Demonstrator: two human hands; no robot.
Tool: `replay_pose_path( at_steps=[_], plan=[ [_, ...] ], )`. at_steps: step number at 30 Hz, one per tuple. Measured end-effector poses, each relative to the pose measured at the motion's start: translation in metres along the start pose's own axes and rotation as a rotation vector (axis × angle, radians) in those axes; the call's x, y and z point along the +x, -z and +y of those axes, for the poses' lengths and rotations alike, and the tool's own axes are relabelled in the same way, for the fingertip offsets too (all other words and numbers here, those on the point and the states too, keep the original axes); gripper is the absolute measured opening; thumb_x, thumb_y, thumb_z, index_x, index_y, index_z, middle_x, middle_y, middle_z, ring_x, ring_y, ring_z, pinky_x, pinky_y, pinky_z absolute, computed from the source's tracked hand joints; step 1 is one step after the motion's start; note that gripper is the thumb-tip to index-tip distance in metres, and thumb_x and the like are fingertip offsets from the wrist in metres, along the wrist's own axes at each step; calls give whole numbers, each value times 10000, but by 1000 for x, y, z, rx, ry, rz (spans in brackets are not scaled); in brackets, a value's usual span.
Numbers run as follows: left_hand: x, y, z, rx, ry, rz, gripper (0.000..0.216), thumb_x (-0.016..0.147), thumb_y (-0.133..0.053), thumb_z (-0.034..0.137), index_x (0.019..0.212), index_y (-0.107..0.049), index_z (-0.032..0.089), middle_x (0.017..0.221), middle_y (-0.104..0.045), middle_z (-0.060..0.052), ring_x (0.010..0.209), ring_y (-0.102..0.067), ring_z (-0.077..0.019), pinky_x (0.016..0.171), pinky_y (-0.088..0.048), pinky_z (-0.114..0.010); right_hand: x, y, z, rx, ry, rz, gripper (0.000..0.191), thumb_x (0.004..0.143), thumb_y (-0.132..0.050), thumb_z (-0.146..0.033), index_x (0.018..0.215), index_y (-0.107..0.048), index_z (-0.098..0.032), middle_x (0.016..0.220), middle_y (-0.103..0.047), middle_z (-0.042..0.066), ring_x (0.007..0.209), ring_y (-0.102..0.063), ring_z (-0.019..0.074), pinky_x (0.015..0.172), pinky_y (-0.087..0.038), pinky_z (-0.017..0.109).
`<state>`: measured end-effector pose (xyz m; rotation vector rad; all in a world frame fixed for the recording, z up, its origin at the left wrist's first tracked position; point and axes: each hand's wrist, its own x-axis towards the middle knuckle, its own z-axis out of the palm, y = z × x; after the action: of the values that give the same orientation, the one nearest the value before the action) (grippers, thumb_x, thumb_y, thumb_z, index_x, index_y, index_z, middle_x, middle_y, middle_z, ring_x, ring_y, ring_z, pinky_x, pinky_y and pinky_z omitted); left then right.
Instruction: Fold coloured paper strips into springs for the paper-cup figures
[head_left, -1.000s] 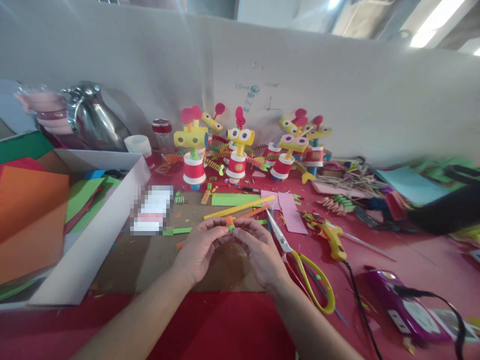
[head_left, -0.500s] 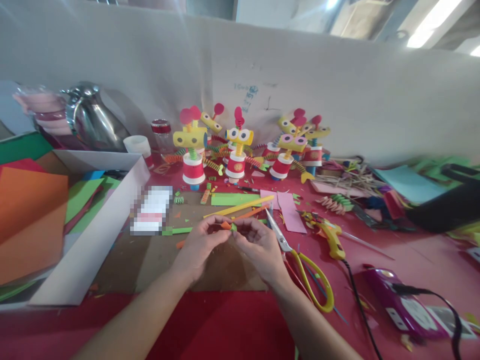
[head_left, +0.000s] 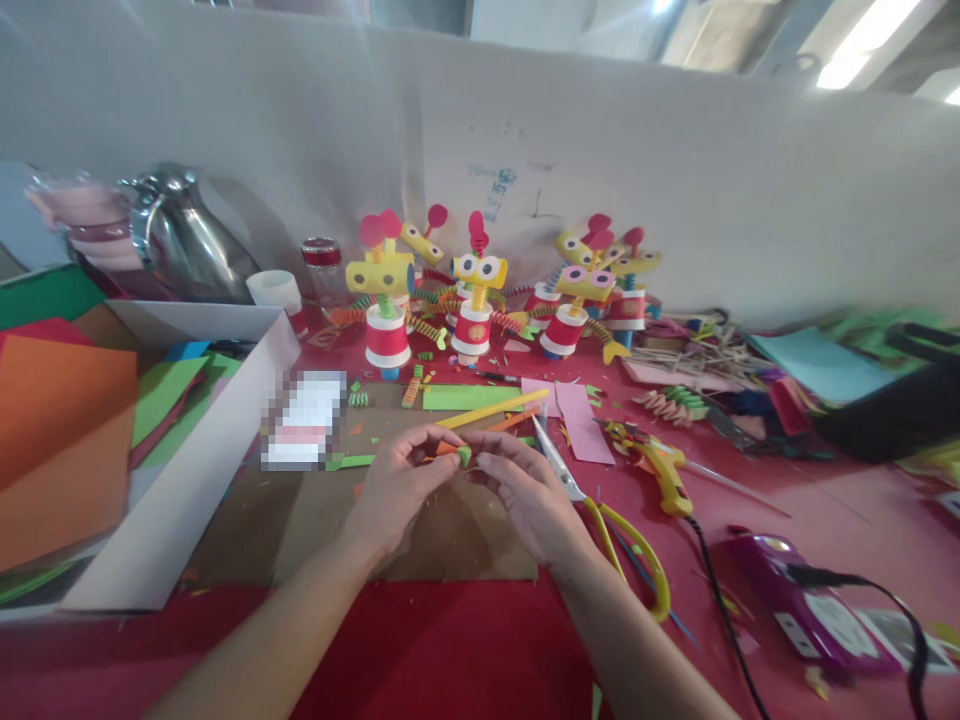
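Over the brown cutting board [head_left: 315, 530], my left hand [head_left: 401, 485] pinches a small folded piece of orange and green paper strips [head_left: 464, 456] between thumb and forefinger. My right hand [head_left: 529, 490] is at the piece's other side, its fingers curled and its forefinger tip at the strip; its exact grip is partly hidden. Yellow-handled scissors [head_left: 570, 475] lie just beyond my right wrist, blades toward the board. Behind my hands are a yellow strip [head_left: 495, 408], an orange strip [head_left: 512, 422] and a flat green sheet [head_left: 457, 398].
Several paper-cup figures [head_left: 471, 330] with spring arms stand along the wall. At left is a white box [head_left: 217, 440] of coloured paper, with a steel jug [head_left: 191, 240] behind it. A yellow glue gun [head_left: 664, 480] and a purple device [head_left: 817, 610] with cords lie at right.
My right thumb has drawn back slightly from the green paper, which now shows folded over at the left fingertips. My right forearm has shifted slightly right.
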<state>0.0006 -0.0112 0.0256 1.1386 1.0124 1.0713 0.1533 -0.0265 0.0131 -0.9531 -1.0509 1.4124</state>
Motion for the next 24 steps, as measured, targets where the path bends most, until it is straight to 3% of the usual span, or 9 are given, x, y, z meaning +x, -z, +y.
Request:
replay_pose_path(
  at_steps=[6, 24],
  plan=[
    [0, -1, 0, -61, 23, 14, 128, 714, -658, 228, 838, -655, 198, 831, -626, -5, 789, -550, -141, 743, -412, -279, -2, -7, 6, 8, 19, 21, 297, 746, -745, -281, 1030, -669, -237, 948, -674, 16, 926, -608, 160, 856, -464, 293],
    [-2, 0, 1, 15, -28, 13, 121, 734, -667, 265, 834, -695, 203, 811, -653, -11, 767, -576, -135, 727, -438, -269, -1, -7, 2, 23, 21, 72, 276, 679, -787, -275, 943, -725, -222, 873, -721, 20, 868, -650, 171, 835, -496, 307]
  ],
)
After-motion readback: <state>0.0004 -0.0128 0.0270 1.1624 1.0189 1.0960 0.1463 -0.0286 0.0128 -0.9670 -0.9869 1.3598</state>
